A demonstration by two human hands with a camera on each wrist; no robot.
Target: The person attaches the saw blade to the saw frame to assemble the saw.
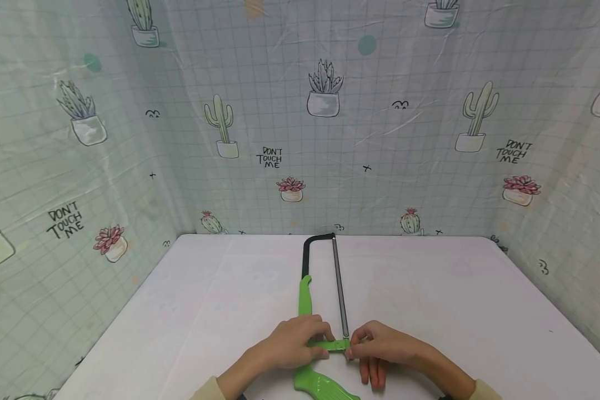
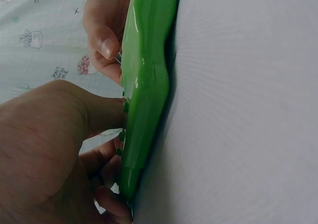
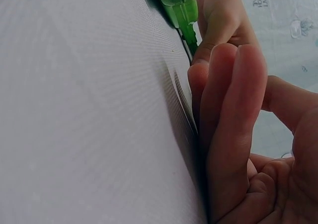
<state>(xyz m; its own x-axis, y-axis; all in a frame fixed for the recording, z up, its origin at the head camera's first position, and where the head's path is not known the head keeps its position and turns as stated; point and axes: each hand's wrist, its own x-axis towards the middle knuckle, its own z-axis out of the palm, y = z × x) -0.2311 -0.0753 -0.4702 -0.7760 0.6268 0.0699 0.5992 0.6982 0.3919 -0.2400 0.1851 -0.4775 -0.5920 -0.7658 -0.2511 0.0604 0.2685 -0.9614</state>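
Observation:
A hacksaw [image 1: 305, 297] lies flat on the white table, its green handle [image 1: 325, 386] toward me and its black front frame [image 1: 306, 258] pointing away. The grey blade [image 1: 339, 286] runs along its right side down to a green crosspiece [image 1: 336, 345]. My left hand [image 1: 297, 341] grips the frame by that crosspiece, with the thumb below it and fingers above. With thumb and index finger, my right hand [image 1: 380, 345] pinches the crosspiece's outer end, where the blade meets it; the other fingers reach down toward the table [image 3: 99, 114]. The pinching fingertips hide the small metal part there.
A pale curtain [image 1: 370, 139] printed with cacti and "Don't touch me" hangs behind the table and along both sides. The table [image 1: 430, 278] reaches back to it, and the hacksaw's front tip lies close to the far edge.

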